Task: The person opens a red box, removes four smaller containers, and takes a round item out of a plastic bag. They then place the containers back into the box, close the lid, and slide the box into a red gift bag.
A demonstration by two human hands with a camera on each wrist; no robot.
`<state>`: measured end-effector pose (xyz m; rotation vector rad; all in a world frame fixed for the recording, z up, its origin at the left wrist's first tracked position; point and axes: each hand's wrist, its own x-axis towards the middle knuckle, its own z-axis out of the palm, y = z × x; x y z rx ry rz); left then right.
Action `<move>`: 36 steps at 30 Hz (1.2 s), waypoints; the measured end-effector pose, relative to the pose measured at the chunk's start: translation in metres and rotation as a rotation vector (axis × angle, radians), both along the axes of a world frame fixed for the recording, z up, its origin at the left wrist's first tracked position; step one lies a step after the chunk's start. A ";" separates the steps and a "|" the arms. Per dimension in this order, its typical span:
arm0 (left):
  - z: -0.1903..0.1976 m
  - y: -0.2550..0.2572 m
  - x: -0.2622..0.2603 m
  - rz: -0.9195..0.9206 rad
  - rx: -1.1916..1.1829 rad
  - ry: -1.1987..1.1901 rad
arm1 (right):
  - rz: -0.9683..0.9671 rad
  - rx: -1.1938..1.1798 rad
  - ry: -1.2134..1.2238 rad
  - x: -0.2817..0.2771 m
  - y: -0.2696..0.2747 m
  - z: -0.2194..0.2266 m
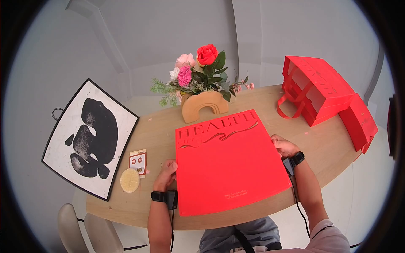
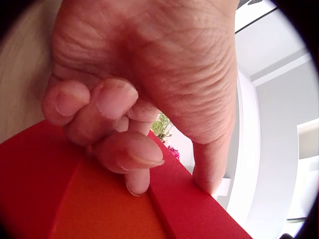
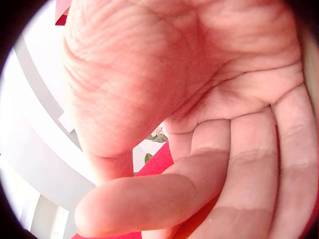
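Note:
A large flat red box [image 1: 232, 168] with HEALTH lettering and a wavy gold line faces up in the head view, its near edge toward my body. At its left edge, my left hand [image 1: 165, 173] grips the side. The left wrist view has the thumb on the red border [image 2: 199, 214], with the fingers curled against an orange-red recessed face. My right hand [image 1: 285, 146] holds the opposite edge near its upper part. In the right wrist view, curled fingers [image 3: 199, 174] cover most of the red edge.
Flowers in a wooden arch vase [image 1: 204, 104] stand behind the box. An open red gift bag [image 1: 320, 86] lies at the right of the table [image 1: 156, 126]. To the left are a black-and-white picture [image 1: 90, 139], a round yellowish disc [image 1: 130, 180] and small cards [image 1: 138, 161].

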<state>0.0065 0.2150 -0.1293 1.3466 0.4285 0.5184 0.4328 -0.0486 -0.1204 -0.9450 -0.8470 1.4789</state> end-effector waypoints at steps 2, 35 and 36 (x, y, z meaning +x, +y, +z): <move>0.002 -0.001 0.000 -0.003 0.005 -0.006 | -0.009 -0.004 -0.001 0.000 0.000 0.000; 0.003 -0.001 -0.002 0.004 -0.005 0.009 | -0.025 0.036 -0.031 0.003 0.002 -0.007; 0.003 -0.001 -0.002 0.004 -0.005 0.008 | -0.018 0.035 -0.023 0.002 0.001 -0.005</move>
